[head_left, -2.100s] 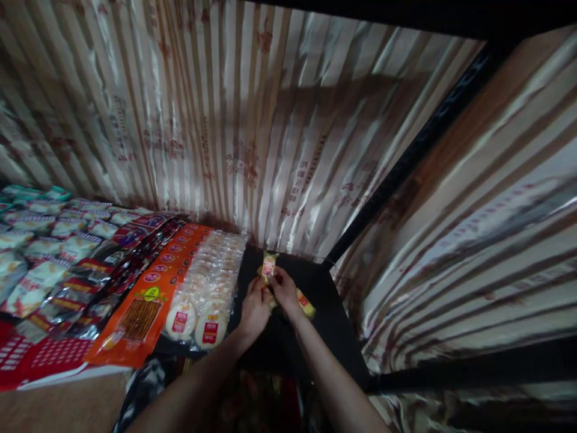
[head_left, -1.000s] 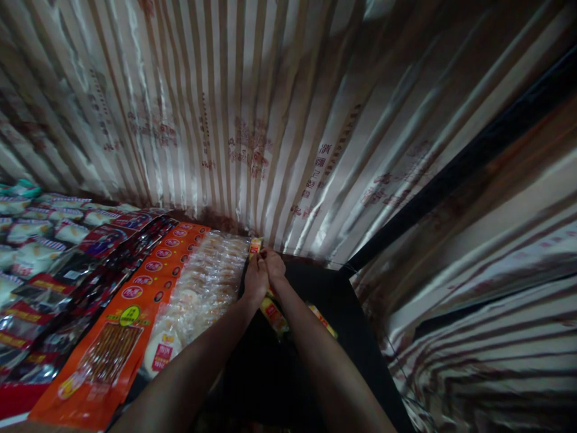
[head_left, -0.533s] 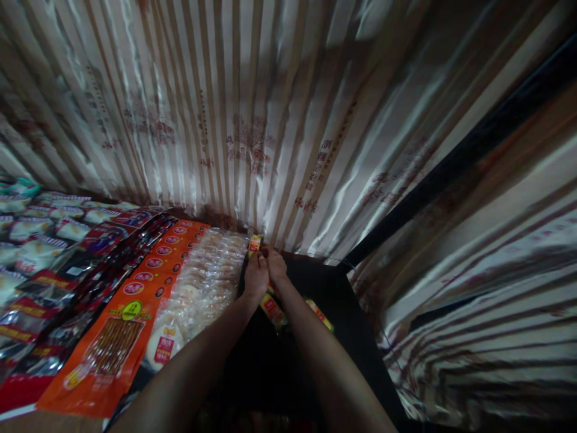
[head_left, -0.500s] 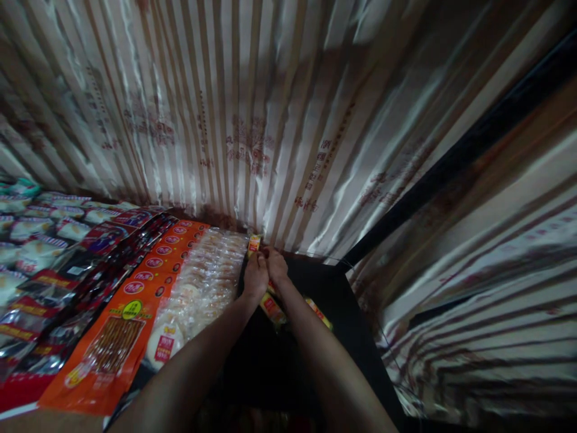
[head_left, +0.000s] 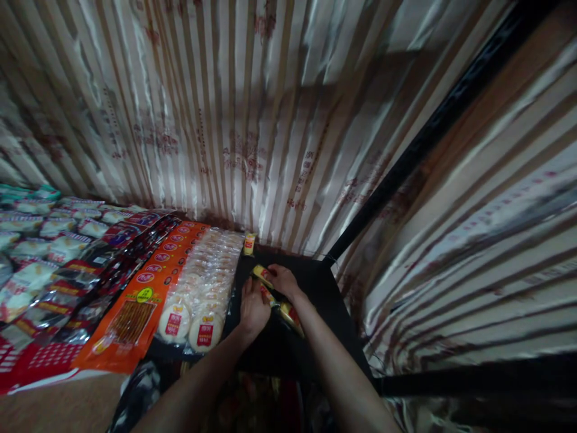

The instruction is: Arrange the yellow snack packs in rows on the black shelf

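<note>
My right hand point(head_left: 283, 281) pinches a small yellow-and-red snack packet point(head_left: 260, 273) over a black board point(head_left: 311, 273). Just nearer and to the left, my left hand point(head_left: 255, 307) reaches forward with its fingers stretched out. Beside its thumb side lies another yellow packet point(head_left: 267, 294), partly covered. A further yellow packet point(head_left: 292, 319) rests under my right wrist. One more packet point(head_left: 249, 244) stands at the board's far left corner, by the round crackers in clear wrap point(head_left: 205, 328).
Left of the board are rows of orange snack bags point(head_left: 130, 313), dark red bags point(head_left: 90, 300) and white packs point(head_left: 67, 246) above a red basket rim point(head_left: 49, 358). A striped curtain point(head_left: 202, 120) hangs behind. A black pole point(head_left: 406, 168) slants up at the right.
My hands have drawn back from the far corner packet, which now stands by itself. They have moved nearer and apart, to the packets on the board. The view has shifted slightly.
</note>
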Action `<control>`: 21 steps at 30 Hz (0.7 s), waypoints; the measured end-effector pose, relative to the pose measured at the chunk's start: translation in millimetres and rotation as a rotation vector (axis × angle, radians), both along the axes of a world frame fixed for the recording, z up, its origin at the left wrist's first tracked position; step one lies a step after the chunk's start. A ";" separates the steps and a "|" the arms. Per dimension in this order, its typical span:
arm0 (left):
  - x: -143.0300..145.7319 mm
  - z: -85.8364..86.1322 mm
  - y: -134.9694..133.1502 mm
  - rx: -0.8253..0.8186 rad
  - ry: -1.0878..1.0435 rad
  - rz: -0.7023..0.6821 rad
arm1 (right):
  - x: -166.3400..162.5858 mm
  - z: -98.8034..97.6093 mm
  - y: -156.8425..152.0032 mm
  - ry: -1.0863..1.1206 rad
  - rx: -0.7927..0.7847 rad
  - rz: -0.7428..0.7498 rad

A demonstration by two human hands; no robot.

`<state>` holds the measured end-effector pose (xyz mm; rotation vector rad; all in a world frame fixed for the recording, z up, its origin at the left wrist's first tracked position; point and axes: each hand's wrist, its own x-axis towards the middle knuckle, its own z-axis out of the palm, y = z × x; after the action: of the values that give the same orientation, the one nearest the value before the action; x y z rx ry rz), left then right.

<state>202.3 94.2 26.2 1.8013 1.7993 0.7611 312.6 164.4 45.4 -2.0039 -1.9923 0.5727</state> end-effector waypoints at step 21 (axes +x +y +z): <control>39.5 7.6 -61.5 -0.098 0.025 0.021 | 33.0 -10.5 -59.7 -0.066 0.237 -0.063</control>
<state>241.8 32.7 33.8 1.7389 1.8414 0.6493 345.6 104.7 34.8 -1.9539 -1.9241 0.2456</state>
